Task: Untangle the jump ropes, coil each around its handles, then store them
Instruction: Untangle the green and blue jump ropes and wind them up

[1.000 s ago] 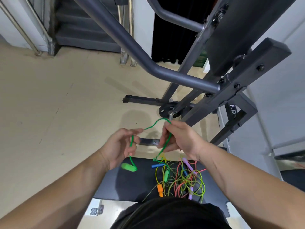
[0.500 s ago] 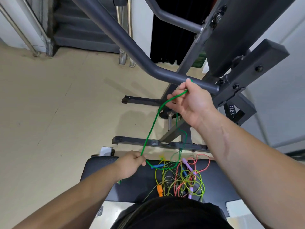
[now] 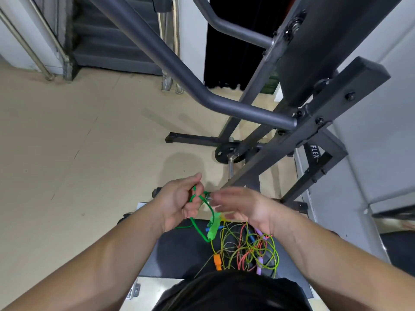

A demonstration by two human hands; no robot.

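Observation:
My left hand (image 3: 179, 199) grips several loops of the green jump rope (image 3: 198, 223) above the front edge of the black bench pad (image 3: 179, 250). My right hand (image 3: 243, 207) is blurred; its fingertips meet the green rope right beside the left hand's fingers. One green handle (image 3: 213, 228) dangles below the two hands. On the pad lies a tangle of yellow-green, pink and other ropes (image 3: 249, 248), with an orange handle (image 3: 217, 264) and a purple handle (image 3: 259, 267) in it.
A dark grey gym machine frame (image 3: 235, 108) rises ahead and to the right, with a weight plate (image 3: 226, 152) at its base. Beige floor (image 3: 78, 153) spreads to the left. A staircase (image 3: 107, 41) is at the far back.
My right hand has come down from high near the machine bar to meet my left hand. The stretched green rope is now gathered into loops in the left hand, and a green handle hangs below.

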